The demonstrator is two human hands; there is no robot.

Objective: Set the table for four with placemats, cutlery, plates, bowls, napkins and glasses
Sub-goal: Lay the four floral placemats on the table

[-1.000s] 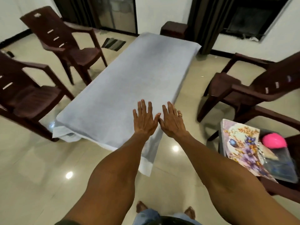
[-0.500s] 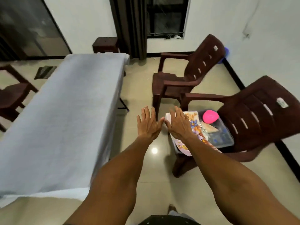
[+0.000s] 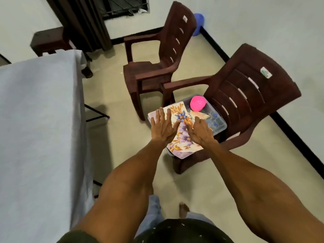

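Both hands out over the near chair (image 3: pixel 245 95) at 2 o'clock, above the floral placemats (image 3: pixel 182 135) stacked on its seat. Left hand (image 3: pixel 162 128) flat, fingers (image 3: pixel 162 114) straight and spread, palm down over the stack's left half; can't tell if touching or hovering just above. Right hand (image 3: pixel 201 131) over the stack's right side, fingers loosely bent, tips pointing down at the floral surface, gripping nothing visible; contact unclear too.

Placemats lying on top of a clear plastic box (image 3: pixel 217 123), hanging past the seat's front edge. Pink bowl (image 3: pixel 197 103) upside down on the box at the stack's 1 o'clock, just beside it. Box contents blurred, can't identify.

Table (image 3: pixel 38 120) with grey cloth at 9 o'clock, well apart from the hands. Second chair (image 3: pixel 157 67) at 12 o'clock, behind the near one. Small dark stool (image 3: pixel 50 41) at 11 o'clock past the table's far end. Blue round thing (image 3: pixel 199 23) on the floor by the wall behind the second chair.
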